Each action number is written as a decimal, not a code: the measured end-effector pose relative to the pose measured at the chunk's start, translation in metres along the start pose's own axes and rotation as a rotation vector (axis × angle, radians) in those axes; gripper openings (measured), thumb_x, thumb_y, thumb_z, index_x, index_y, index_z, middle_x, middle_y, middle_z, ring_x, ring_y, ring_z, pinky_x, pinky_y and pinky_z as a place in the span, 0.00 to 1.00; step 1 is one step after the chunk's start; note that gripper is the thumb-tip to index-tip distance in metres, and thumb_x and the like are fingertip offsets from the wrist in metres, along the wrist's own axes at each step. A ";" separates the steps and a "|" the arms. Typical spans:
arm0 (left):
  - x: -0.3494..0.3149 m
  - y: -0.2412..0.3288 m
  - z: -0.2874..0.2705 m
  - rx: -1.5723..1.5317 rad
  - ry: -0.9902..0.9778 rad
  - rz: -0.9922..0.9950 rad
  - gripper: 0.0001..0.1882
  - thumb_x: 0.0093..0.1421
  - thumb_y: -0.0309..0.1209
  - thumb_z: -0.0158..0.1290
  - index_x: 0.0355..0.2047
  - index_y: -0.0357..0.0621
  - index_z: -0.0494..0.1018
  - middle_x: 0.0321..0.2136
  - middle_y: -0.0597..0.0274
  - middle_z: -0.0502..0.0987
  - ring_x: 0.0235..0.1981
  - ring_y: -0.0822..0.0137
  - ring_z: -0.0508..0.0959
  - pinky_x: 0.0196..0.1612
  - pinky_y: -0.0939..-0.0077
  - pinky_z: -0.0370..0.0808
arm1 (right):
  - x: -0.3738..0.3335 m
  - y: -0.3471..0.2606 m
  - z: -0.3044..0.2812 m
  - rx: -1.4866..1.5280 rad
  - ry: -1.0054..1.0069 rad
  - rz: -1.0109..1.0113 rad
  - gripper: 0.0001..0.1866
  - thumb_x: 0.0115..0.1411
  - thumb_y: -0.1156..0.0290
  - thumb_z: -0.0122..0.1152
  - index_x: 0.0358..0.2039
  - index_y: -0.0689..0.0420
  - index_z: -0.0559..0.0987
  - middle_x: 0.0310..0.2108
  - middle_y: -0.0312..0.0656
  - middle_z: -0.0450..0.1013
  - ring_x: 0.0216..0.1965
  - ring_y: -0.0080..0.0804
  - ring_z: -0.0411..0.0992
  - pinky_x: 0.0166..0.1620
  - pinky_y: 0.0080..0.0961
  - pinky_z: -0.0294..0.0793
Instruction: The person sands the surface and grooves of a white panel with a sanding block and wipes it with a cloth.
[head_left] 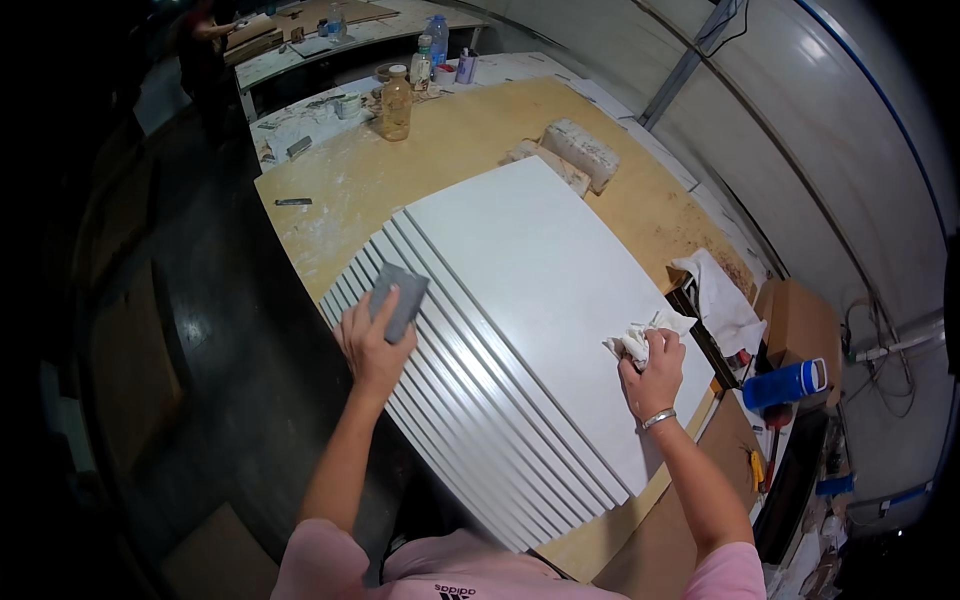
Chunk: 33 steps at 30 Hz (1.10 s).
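Observation:
A large white panel (560, 280) lies on the yellowish worktable, its left part cut with several parallel grooves. On the grooved part, near the panel's left edge, my left hand (374, 348) holds a flat grey sanding pad (401, 298). Its index finger lies on top of the pad. My right hand (655, 378), with a metal bracelet at the wrist, is closed on a crumpled white rag (636, 343) over the smooth right part of the panel. The rag's underside is hidden.
Behind the panel sit two dusty blocks (580, 153) and a capped jar (396, 105). Bottles (438, 40) stand farther back. At right are a white cloth (722, 300), a blue bottle (784, 384) and a cardboard box (800, 325). Another person (205, 60) is at the far left.

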<state>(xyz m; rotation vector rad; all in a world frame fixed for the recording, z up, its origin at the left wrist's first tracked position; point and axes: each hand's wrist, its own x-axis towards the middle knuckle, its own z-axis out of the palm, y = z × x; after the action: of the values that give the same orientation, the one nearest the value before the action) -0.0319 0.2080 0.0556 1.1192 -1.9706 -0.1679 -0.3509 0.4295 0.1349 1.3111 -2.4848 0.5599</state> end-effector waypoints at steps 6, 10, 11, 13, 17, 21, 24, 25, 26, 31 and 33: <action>-0.088 0.079 -0.024 -0.214 -0.147 0.095 0.28 0.41 0.34 0.66 0.48 0.53 0.81 0.51 0.47 0.74 0.44 0.50 0.72 0.49 0.56 0.66 | 0.001 0.000 0.002 0.003 0.002 -0.006 0.24 0.48 0.66 0.66 0.46 0.57 0.75 0.52 0.51 0.68 0.48 0.53 0.66 0.48 0.46 0.72; -0.158 0.117 -0.061 -0.575 -0.427 0.361 0.29 0.42 0.39 0.65 0.50 0.64 0.79 0.51 0.55 0.78 0.46 0.57 0.76 0.45 0.59 0.64 | 0.001 -0.003 0.004 0.016 0.008 -0.029 0.24 0.48 0.66 0.66 0.46 0.57 0.75 0.51 0.51 0.68 0.48 0.53 0.66 0.48 0.45 0.72; -0.141 0.105 -0.056 -0.528 -0.381 0.307 0.31 0.43 0.36 0.65 0.52 0.58 0.77 0.52 0.52 0.76 0.47 0.54 0.75 0.47 0.56 0.65 | 0.000 -0.002 0.002 0.017 0.014 -0.039 0.24 0.47 0.65 0.66 0.46 0.57 0.75 0.51 0.51 0.68 0.47 0.53 0.66 0.48 0.45 0.72; -0.085 0.061 -0.033 -0.364 -0.207 0.075 0.34 0.44 0.31 0.65 0.55 0.47 0.74 0.53 0.45 0.72 0.49 0.48 0.72 0.50 0.51 0.67 | 0.001 0.000 -0.003 0.013 0.027 -0.040 0.24 0.47 0.65 0.66 0.46 0.57 0.75 0.50 0.51 0.68 0.46 0.53 0.66 0.48 0.45 0.71; -0.063 0.067 -0.009 -0.193 -0.090 -0.010 0.38 0.47 0.23 0.60 0.61 0.38 0.65 0.53 0.38 0.68 0.48 0.41 0.68 0.53 0.45 0.66 | -0.002 0.003 -0.003 0.005 0.036 -0.037 0.23 0.47 0.65 0.67 0.45 0.57 0.76 0.49 0.50 0.68 0.45 0.52 0.66 0.47 0.45 0.72; -0.210 0.166 -0.045 -0.493 -0.388 0.318 0.34 0.44 0.34 0.63 0.56 0.45 0.72 0.54 0.43 0.71 0.48 0.48 0.70 0.50 0.51 0.65 | 0.001 0.005 0.009 0.021 0.053 -0.054 0.22 0.46 0.65 0.67 0.43 0.56 0.76 0.49 0.50 0.69 0.44 0.52 0.66 0.45 0.44 0.72; -0.249 0.192 -0.064 -0.802 -0.566 0.559 0.30 0.43 0.39 0.65 0.50 0.50 0.78 0.54 0.48 0.74 0.45 0.52 0.73 0.48 0.54 0.66 | -0.002 0.010 0.011 0.029 0.072 -0.061 0.22 0.46 0.64 0.67 0.42 0.56 0.77 0.49 0.50 0.69 0.44 0.51 0.67 0.45 0.43 0.72; -0.238 0.187 -0.060 -0.833 -0.535 0.560 0.29 0.42 0.41 0.66 0.48 0.52 0.79 0.53 0.50 0.75 0.43 0.53 0.75 0.47 0.54 0.67 | -0.002 0.014 0.011 0.023 0.085 -0.060 0.22 0.46 0.64 0.67 0.42 0.56 0.77 0.49 0.50 0.69 0.44 0.51 0.67 0.45 0.43 0.72; -0.226 0.183 -0.060 -0.731 -0.455 0.525 0.32 0.42 0.42 0.66 0.50 0.49 0.77 0.53 0.48 0.75 0.43 0.52 0.75 0.47 0.54 0.67 | -0.001 0.014 0.012 0.027 0.098 -0.059 0.21 0.46 0.64 0.67 0.42 0.56 0.77 0.49 0.50 0.69 0.44 0.51 0.67 0.46 0.43 0.72; -0.237 0.180 -0.047 -0.368 -0.294 0.363 0.36 0.45 0.42 0.65 0.55 0.44 0.72 0.53 0.45 0.75 0.46 0.56 0.78 0.47 0.56 0.70 | -0.003 0.008 0.007 0.012 0.066 -0.038 0.22 0.49 0.61 0.68 0.44 0.55 0.78 0.50 0.51 0.69 0.45 0.51 0.67 0.48 0.44 0.72; -0.267 0.199 -0.061 -0.466 -0.386 0.457 0.35 0.44 0.39 0.65 0.54 0.44 0.72 0.53 0.43 0.75 0.47 0.53 0.78 0.47 0.55 0.70 | -0.003 0.007 0.008 0.013 0.071 -0.034 0.22 0.50 0.60 0.68 0.44 0.55 0.78 0.50 0.50 0.69 0.46 0.51 0.67 0.49 0.44 0.72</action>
<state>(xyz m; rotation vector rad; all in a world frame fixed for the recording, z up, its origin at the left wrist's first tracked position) -0.0507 0.5454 0.0291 0.3385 -2.3057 -0.5970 -0.3558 0.4319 0.1246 1.3119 -2.4014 0.6054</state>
